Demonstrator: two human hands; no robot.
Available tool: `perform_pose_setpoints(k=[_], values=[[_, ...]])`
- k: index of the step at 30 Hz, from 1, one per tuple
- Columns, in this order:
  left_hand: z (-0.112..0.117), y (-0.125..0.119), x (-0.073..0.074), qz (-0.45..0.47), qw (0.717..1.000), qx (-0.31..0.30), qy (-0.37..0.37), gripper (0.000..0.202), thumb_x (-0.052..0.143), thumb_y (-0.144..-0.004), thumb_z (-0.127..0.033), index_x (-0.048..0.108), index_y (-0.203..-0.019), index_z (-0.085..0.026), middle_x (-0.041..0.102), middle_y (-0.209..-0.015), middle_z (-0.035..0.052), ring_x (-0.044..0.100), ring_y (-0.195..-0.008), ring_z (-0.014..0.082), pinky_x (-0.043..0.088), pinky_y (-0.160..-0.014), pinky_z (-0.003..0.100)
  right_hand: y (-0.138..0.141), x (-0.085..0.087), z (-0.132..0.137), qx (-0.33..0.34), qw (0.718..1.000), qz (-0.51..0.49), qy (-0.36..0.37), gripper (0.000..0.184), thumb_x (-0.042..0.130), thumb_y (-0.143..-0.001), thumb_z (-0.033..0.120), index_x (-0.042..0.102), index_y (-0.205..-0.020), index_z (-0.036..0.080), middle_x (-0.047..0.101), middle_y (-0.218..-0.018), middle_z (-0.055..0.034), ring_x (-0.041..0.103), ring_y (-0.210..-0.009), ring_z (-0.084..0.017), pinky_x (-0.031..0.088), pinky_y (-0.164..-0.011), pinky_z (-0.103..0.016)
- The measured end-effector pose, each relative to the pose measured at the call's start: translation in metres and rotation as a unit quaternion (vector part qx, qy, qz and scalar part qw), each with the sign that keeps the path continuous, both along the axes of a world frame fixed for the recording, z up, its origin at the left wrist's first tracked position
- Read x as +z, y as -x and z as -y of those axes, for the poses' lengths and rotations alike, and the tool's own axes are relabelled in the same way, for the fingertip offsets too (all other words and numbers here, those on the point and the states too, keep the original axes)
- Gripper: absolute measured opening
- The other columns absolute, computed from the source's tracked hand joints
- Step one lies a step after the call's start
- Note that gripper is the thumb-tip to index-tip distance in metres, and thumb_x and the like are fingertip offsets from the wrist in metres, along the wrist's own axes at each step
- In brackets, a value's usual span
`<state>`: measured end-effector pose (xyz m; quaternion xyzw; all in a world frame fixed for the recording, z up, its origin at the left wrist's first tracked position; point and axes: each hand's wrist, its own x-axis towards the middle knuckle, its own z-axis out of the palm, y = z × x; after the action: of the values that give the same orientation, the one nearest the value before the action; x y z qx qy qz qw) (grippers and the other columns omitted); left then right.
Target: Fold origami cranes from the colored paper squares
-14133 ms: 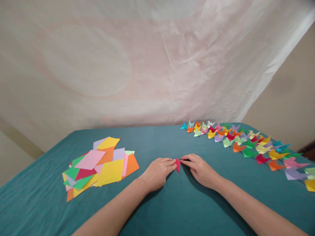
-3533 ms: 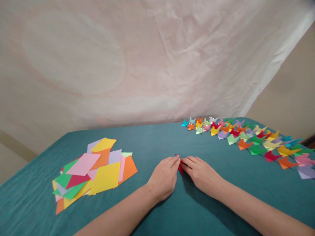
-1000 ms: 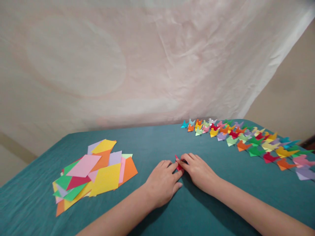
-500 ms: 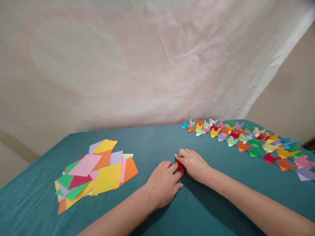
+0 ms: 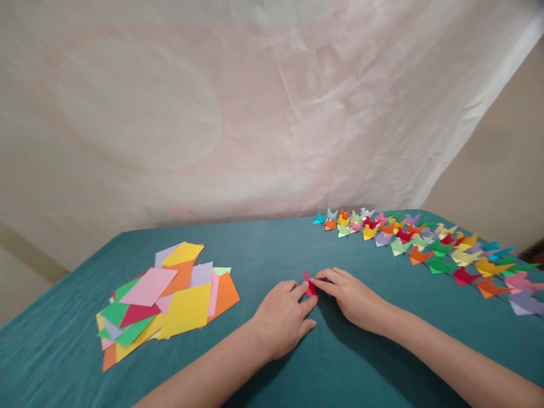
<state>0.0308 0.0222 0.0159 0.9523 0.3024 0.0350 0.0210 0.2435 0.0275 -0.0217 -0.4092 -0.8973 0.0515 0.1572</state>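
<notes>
A small red folded paper (image 5: 310,288), narrow and pointed at its far end, lies on the table cloth between my hands. My left hand (image 5: 284,317) holds it down from the left, fingertips pressed on its edge and thumb stretched out nearer to me. From the right, my right hand (image 5: 351,294) has its fingertips closed on the paper's side, with the other fingers curled. The fingers cover part of the paper, so its full folded shape is hidden.
To the left lies a loose pile of coloured paper sheets (image 5: 187,311). Several rows of small folded paper birds (image 5: 419,256) stand along the right side. A teal cloth (image 5: 263,243) covers the table, and a pale sheet (image 5: 255,113) hangs behind it.
My right hand has shifted slightly right and nearer to me, uncovering the red paper's pointed far end. My left hand has stayed nearly in place.
</notes>
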Motion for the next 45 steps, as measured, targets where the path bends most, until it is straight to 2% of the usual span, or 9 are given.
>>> perform_pose_setpoints(k=[6,11,13,15,18,23,30,35,45], values=[[0.0,0.002,0.0,-0.001,1.0,-0.023,0.017,0.034,0.046,-0.088,-0.035,0.054,-0.119,-0.022,0.046,-0.132,0.0105,0.047,-0.114,0.0261,0.038,-0.096,0.041,0.005,0.001,0.008,-0.018,0.998,0.055,-0.021,0.046,0.044,-0.079,0.004,0.053,-0.122,0.018,0.055,-0.114,-0.0107,0.048,-0.101,-0.022,0.041,-0.081,-0.036],[-0.007,0.009,0.015,0.006,0.995,-0.063,0.075,0.031,0.041,-0.091,-0.031,0.057,-0.117,-0.024,0.05,-0.129,0.0094,0.043,-0.12,0.0257,0.033,-0.101,0.041,0.012,0.003,0.011,-0.042,0.995,0.08,-0.041,0.041,0.043,-0.082,0.003,0.055,-0.118,0.017,0.056,-0.113,-0.0108,0.049,-0.101,-0.022,0.042,-0.08,-0.035],[-0.013,0.013,0.021,0.025,0.99,-0.074,0.121,0.035,0.036,-0.093,-0.029,0.05,-0.124,-0.024,0.052,-0.128,0.0073,0.047,-0.117,0.0223,0.034,-0.1,0.037,0.015,0.003,0.013,-0.047,0.993,0.092,-0.057,0.038,0.044,-0.083,0.003,0.057,-0.116,0.016,0.057,-0.112,-0.011,0.05,-0.099,-0.022,0.043,-0.079,-0.035],[-0.018,0.016,0.023,0.056,0.985,-0.049,0.158,0.038,0.031,-0.095,-0.028,0.041,-0.131,-0.024,0.054,-0.125,0.0058,0.051,-0.113,0.0191,0.038,-0.096,0.034,0.017,0.003,0.015,-0.053,0.99,0.105,-0.074,0.034,0.046,-0.083,0.004,0.058,-0.113,0.014,0.058,-0.109,-0.0116,0.052,-0.096,-0.022,0.044,-0.077,-0.035],[-0.023,0.019,0.019,0.072,0.986,0.004,0.152,0.039,0.029,-0.095,-0.029,0.043,-0.129,-0.017,0.053,-0.125,0.0087,0.049,-0.114,0.0201,0.038,-0.097,0.034,0.018,0.004,0.015,-0.051,0.986,0.125,-0.093,0.031,0.048,-0.082,0.006,0.059,-0.111,0.012,0.059,-0.106,-0.0124,0.053,-0.093,-0.023,0.045,-0.076,-0.035],[-0.018,0.014,0.006,0.028,0.994,0.006,0.105,0.04,0.035,-0.093,-0.029,0.047,-0.126,-0.011,0.045,-0.134,0.0131,0.04,-0.123,0.024,0.028,-0.106,0.038,0.017,0.003,0.014,-0.041,0.985,0.135,-0.104,0.032,0.047,-0.082,0.004,0.059,-0.11,0.011,0.059,-0.106,-0.0126,0.052,-0.095,-0.023,0.044,-0.077,-0.035],[-0.016,0.011,0.007,0.006,0.994,0.053,0.098,0.046,0.035,-0.092,-0.032,0.042,-0.13,-0.007,0.04,-0.137,0.0159,0.037,-0.126,0.0253,0.029,-0.106,0.039,0.015,0.001,0.014,-0.042,0.985,0.133,-0.1,0.036,0.046,-0.081,0.003,0.057,-0.114,0.012,0.057,-0.111,-0.0123,0.051,-0.099,-0.023,0.044,-0.08,-0.035],[-0.015,0.012,0.006,-0.004,0.994,0.039,0.1,0.048,0.037,-0.091,-0.034,0.039,-0.132,-0.009,0.036,-0.14,0.0145,0.032,-0.129,0.0258,0.025,-0.108,0.039,0.014,-0.001,0.014,-0.042,0.986,0.129,-0.101,0.037,0.046,-0.082,0.004,0.055,-0.117,0.013,0.057,-0.113,-0.0118,0.051,-0.099,-0.023,0.043,-0.08,-0.035],[-0.018,0.017,0.004,0.053,0.984,0.015,0.172,0.051,0.032,-0.093,-0.041,0.033,-0.136,-0.014,0.03,-0.143,0.0128,0.026,-0.132,0.0251,0.023,-0.108,0.041,0.014,-0.002,0.015,-0.041,0.986,0.113,-0.114,0.035,0.046,-0.083,0.005,0.057,-0.115,0.014,0.058,-0.111,-0.0124,0.052,-0.097,-0.022,0.043,-0.079,-0.034]])
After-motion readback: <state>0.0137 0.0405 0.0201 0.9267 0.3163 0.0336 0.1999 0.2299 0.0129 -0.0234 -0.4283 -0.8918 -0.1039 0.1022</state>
